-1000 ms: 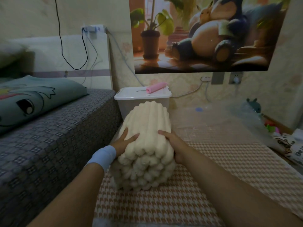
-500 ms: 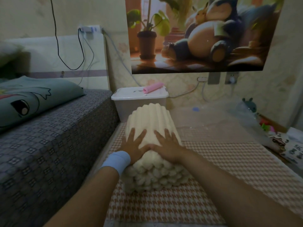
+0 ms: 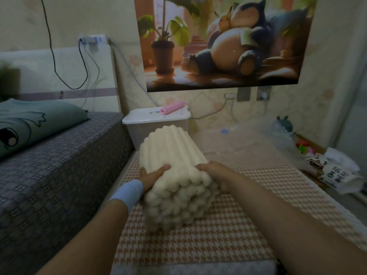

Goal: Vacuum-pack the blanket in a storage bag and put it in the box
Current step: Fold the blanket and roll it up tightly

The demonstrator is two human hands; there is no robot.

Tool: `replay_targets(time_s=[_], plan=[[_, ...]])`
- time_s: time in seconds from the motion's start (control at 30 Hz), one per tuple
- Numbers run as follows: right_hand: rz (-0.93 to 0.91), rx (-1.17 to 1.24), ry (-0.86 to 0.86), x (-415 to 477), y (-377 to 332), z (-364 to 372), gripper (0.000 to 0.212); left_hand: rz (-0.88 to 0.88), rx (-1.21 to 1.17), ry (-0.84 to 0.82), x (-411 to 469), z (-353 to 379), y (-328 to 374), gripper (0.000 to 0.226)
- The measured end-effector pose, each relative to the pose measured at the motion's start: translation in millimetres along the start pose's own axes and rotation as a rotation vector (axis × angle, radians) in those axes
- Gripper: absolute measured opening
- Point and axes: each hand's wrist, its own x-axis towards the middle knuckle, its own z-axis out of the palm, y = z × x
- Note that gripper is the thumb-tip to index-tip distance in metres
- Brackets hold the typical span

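Note:
A cream ribbed blanket (image 3: 172, 155), rolled into a thick bundle, lies lengthwise on a houndstooth mat (image 3: 198, 241). My left hand (image 3: 153, 176) grips its left side near the close end, and my right hand (image 3: 216, 175) grips the right side. A clear plastic storage bag (image 3: 248, 143) lies spread on the mat beyond the roll, with a blue valve (image 3: 224, 131). Behind the roll stands a white lidded storage box (image 3: 151, 124) against the wall. A pink cylinder (image 3: 173, 108) rests on the lid.
A bed with a grey patterned cover (image 3: 49, 167) and a green pillow (image 3: 33, 122) runs along the left. Packets and white bags (image 3: 335, 173) and a small teal toy (image 3: 285, 124) sit at the right wall. Cables hang down the wall.
My hands went from lying flat on top of the roll to clasping its two sides. The roll's near end has swung slightly to the right.

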Motion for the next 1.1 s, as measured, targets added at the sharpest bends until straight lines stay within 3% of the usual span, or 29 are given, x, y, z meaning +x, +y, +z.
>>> replay_targets(time_s=[0.1, 0.17, 0.2, 0.27, 0.33, 0.4, 0.47, 0.5, 0.53, 0.6, 0.73, 0.8, 0.87, 0.97, 1.1], plan=[[-0.193, -0.183, 0.301, -11, -25, -51, 0.079, -0.060, -0.038, -0.212, -25, 51, -5, 0.151], [-0.284, -0.350, 0.479, -18, -29, -87, 0.082, -0.031, 0.136, -0.299, -32, 92, -11, 0.158], [-0.332, -0.433, 0.485, -23, -27, -93, 0.081, 0.030, 0.258, -0.295, -35, 107, -12, 0.152], [-0.392, -0.679, 0.326, -22, -16, -86, 0.078, 0.183, 0.546, -0.208, -39, 123, -1, 0.125], [-0.368, -1.017, 0.143, -14, -1, -69, 0.075, 0.245, 0.717, -0.185, -36, 116, 24, 0.096], [-0.330, -1.207, 0.099, -12, 10, -57, 0.070, 0.274, 0.930, -0.176, -37, 97, 46, 0.069], [-0.338, -1.254, 0.110, -13, 16, -53, 0.069, 0.548, 1.278, 0.033, -37, 83, 66, 0.045], [-0.347, -1.279, 0.115, -15, 17, -51, 0.070, 0.738, 1.331, 0.175, -35, 78, 72, 0.039], [-0.360, -1.303, 0.124, -16, 19, -49, 0.070, 0.900, 1.296, 0.260, -31, 76, 76, 0.042], [-0.406, -1.335, 0.210, -21, 22, -42, 0.068, 1.091, 1.328, 0.223, -18, 74, 71, 0.067], [-0.440, -1.394, 0.464, -40, 31, -2, 0.063, 0.882, 1.565, 0.040, 20, 73, 25, 0.116], [-0.423, -1.417, 0.488, -47, 43, 23, 0.087, 0.891, 1.594, 0.066, 33, 70, 11, 0.135], [-0.454, -1.422, 0.534, -45, 55, 37, 0.114, 0.926, 1.615, 0.110, 39, 67, 6, 0.142], [-0.459, -1.601, 0.535, -33, 70, 40, 0.129, 0.927, 1.621, 0.093, 38, 62, 0, 0.147], [-0.445, -1.656, 0.575, -21, 71, 39, 0.100, 0.960, 1.588, 0.121, 28, 63, -3, 0.142]])
